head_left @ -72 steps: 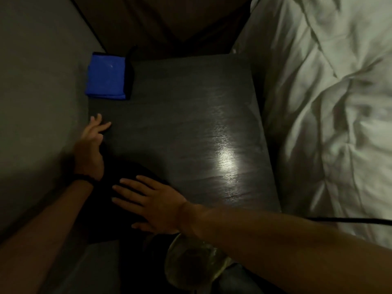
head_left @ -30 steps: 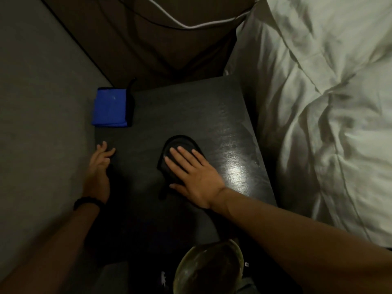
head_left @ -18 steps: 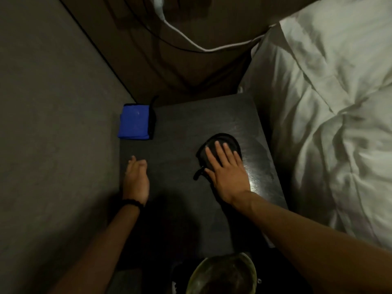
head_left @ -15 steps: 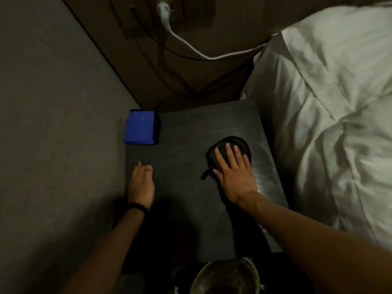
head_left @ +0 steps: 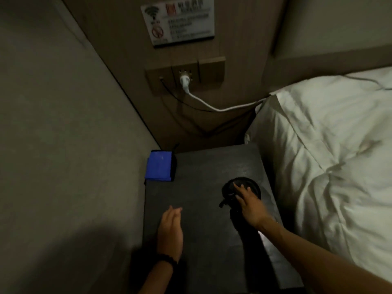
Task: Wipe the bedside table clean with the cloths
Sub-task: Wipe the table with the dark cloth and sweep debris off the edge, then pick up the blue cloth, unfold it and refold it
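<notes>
The dark wooden bedside table (head_left: 201, 166) fills the lower middle of the head view. A folded blue cloth (head_left: 159, 169) lies on its far left corner, against the wall. A crumpled black cloth (head_left: 252, 184) sits near the table's right edge, and my right hand (head_left: 250, 205) presses down on it with the fingers over its top. My left hand (head_left: 170, 230) rests flat on the table's left side with the fingers together, holding nothing. It is well apart from both cloths.
A grey wall (head_left: 63, 145) borders the table on the left. A bed with white bedding (head_left: 328, 155) lies close on the right. Behind the table is a wooden panel with a socket (head_left: 184, 78), a white cable (head_left: 212, 106) and a sign (head_left: 180, 22).
My right hand has slid the black cloth from the table's near left side to its far right side. My left hand stayed on the left side. The view has tilted up.
</notes>
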`<state>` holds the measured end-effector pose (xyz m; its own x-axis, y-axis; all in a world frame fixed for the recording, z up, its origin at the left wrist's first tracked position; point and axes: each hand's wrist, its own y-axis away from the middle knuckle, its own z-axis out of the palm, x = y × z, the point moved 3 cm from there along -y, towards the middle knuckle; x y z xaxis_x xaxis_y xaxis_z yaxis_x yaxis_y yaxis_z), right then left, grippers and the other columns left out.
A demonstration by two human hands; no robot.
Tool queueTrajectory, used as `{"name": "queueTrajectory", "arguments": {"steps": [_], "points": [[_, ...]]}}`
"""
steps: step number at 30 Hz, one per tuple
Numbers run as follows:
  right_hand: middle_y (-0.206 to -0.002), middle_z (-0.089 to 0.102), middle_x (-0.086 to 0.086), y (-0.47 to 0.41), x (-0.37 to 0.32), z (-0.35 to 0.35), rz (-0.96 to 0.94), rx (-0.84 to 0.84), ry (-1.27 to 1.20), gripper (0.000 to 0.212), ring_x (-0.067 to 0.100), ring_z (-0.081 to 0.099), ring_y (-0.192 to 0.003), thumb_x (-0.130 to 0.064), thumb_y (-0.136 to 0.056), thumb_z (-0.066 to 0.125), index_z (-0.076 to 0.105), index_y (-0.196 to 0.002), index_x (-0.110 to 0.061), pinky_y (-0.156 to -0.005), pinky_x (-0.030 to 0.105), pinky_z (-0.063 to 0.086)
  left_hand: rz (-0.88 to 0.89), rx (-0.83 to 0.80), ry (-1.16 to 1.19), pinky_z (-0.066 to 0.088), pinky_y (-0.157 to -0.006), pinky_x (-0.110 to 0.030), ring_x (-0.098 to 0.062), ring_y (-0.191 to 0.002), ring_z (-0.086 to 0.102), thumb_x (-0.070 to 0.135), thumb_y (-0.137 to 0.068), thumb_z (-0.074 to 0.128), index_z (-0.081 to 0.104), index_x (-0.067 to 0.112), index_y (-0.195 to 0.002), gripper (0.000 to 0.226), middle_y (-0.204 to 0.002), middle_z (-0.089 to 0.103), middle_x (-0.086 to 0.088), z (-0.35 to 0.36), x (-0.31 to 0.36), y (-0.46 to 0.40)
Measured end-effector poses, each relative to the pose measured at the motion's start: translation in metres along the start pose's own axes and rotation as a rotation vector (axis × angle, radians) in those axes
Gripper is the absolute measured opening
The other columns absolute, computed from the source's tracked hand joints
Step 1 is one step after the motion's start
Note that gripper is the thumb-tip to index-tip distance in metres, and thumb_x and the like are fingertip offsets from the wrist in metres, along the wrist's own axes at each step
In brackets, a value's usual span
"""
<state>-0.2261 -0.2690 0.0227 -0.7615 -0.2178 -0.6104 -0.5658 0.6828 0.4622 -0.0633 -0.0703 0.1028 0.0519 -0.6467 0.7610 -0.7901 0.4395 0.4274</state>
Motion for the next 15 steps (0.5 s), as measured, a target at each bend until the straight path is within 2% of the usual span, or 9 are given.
{"name": "queueTrajectory", "arguments": {"steps": [2, 3, 5, 8, 9, 11, 13, 15], "points": [[-0.150, 0.048, 0.018, 0.012, -0.010, -0.011, 0.117, 0.059, -0.389, 0.038, 0.027, 0.048, -0.135, -0.019, -0.107, 0.044, 0.049, -0.145, -0.017, -0.108, 0.027, 0.033, -0.025, -0.024, 0.056, 0.024, -0.113, -0.030, -0.021, -0.136, 0.038, 0.014, -0.102, 0.039, 0.063, 0.012, -0.119, 0.030, -0.146, 0.043, -0.010, 0.002, 0.012, 0.012], [-0.142, 0.057, 0.017, 0.018, -0.017, -0.017, 0.152, 0.068, -0.545, 0.032, 0.022, 0.056, -0.124, -0.019, -0.107, 0.044, 0.055, -0.137, -0.020, -0.102, 0.026, 0.039, -0.016, -0.045, 0.070, 0.024, -0.113, -0.030, -0.020, -0.136, 0.037, 0.016, -0.102, 0.039, 0.063, 0.014, -0.120, 0.030, -0.147, 0.043, -0.008, 0.003, 0.018, 0.017], [-0.123, 0.070, 0.009, 0.029, -0.034, -0.031, 0.201, 0.059, -0.799, 0.026, 0.015, 0.067, -0.104, -0.022, -0.107, 0.043, 0.063, -0.124, -0.027, -0.087, 0.025, 0.049, 0.002, -0.088, 0.079, 0.023, -0.112, -0.027, -0.016, -0.136, 0.036, 0.021, -0.103, 0.037, 0.061, 0.020, -0.123, 0.031, -0.147, 0.043, -0.004, 0.005, 0.035, 0.025], [-0.104, 0.078, -0.003, 0.051, -0.072, -0.057, 0.257, -0.059, -1.127, 0.024, 0.013, 0.074, -0.091, -0.032, -0.104, 0.048, 0.069, -0.115, -0.035, -0.065, 0.021, 0.057, -0.065, -0.165, 0.122, 0.027, -0.108, -0.027, -0.008, -0.130, 0.038, 0.034, -0.102, 0.035, 0.055, 0.032, -0.128, 0.033, -0.146, 0.043, 0.006, 0.005, 0.069, 0.035], [-0.105, 0.078, -0.003, 0.060, -0.087, -0.067, 0.249, -0.111, -1.198, 0.022, 0.013, 0.075, -0.092, -0.034, -0.102, 0.052, 0.072, -0.110, -0.037, -0.065, 0.025, 0.058, -0.093, -0.194, 0.150, 0.028, -0.107, -0.029, -0.008, -0.128, 0.039, 0.037, -0.102, 0.035, 0.052, 0.035, -0.130, 0.033, -0.145, 0.043, 0.008, 0.003, 0.083, 0.039], [-0.115, 0.076, 0.001, 0.079, -0.117, -0.087, 0.194, -0.199, -1.278, 0.022, 0.019, 0.073, -0.103, -0.034, -0.094, 0.060, 0.076, -0.109, -0.036, -0.080, 0.033, 0.055, -0.140, -0.253, 0.252, 0.031, -0.108, -0.034, -0.013, -0.130, 0.041, 0.039, -0.102, 0.036, 0.047, 0.037, -0.134, 0.034, -0.146, 0.042, 0.006, -0.001, 0.113, 0.046], [-0.127, 0.070, 0.011, 0.101, -0.144, -0.108, 0.117, -0.303, -1.309, 0.030, 0.028, 0.066, -0.117, -0.028, -0.093, 0.060, 0.073, -0.120, -0.025, -0.093, 0.039, 0.050, -0.204, -0.294, 0.434, 0.034, -0.109, -0.039, -0.021, -0.129, 0.045, 0.035, -0.102, 0.039, 0.045, 0.033, -0.137, 0.036, -0.143, 0.046, 0.000, -0.009, 0.141, 0.057], [-0.132, 0.065, 0.019, 0.126, -0.167, -0.128, 0.052, -0.409, -1.304, 0.035, 0.036, 0.061, -0.123, -0.021, -0.095, 0.057, 0.068, -0.127, -0.014, -0.095, 0.039, 0.049, -0.248, -0.370, 0.614, 0.039, -0.106, -0.044, -0.025, -0.119, 0.056, 0.028, -0.100, 0.045, 0.052, 0.025, -0.134, 0.035, -0.132, 0.060, -0.005, -0.016, 0.166, 0.073]]}}
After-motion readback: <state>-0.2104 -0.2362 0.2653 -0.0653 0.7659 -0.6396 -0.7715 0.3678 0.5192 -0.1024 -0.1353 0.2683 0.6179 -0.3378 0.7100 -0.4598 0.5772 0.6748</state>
